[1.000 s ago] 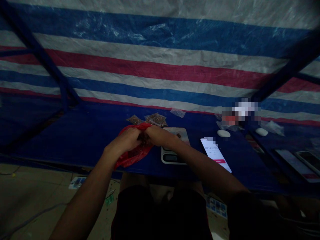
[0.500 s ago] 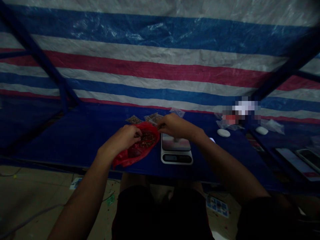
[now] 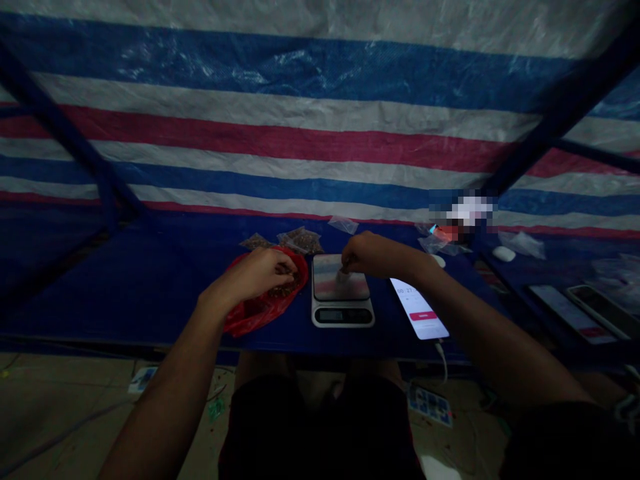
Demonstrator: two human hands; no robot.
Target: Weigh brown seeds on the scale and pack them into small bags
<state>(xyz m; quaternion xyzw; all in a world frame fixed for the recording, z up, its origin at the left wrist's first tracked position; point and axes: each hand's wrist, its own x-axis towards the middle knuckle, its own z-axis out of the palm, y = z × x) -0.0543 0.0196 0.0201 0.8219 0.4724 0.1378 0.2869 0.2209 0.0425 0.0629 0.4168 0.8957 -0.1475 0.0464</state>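
Observation:
My left hand (image 3: 267,272) is over the mouth of a red plastic bag (image 3: 257,312), fingers curled together at small brown dried bits (image 3: 283,288) inside it. What its fingertips hold is too small and dark to make out. Above the right part of a white digital scale (image 3: 345,313) is my right hand (image 3: 364,255), its fingers pinched over the shiny weighing plate (image 3: 327,277). Whatever lies between those fingers is hidden. Clear packets of similar brown bits (image 3: 303,241) lie just behind the bag.
A lit phone (image 3: 420,312) with a cable lies right of the scale. An empty clear bag (image 3: 343,225) is behind it. Farther right are white rounded objects (image 3: 504,253), plastic bags (image 3: 525,245) and two more phones (image 3: 600,312). Blue frame bars (image 3: 520,157) and a striped sheet stand behind.
My right hand has moved from the red bag's edge rightward to over the scale plate. My left hand stays at the bag. The view has shifted, uncovering the lit phone.

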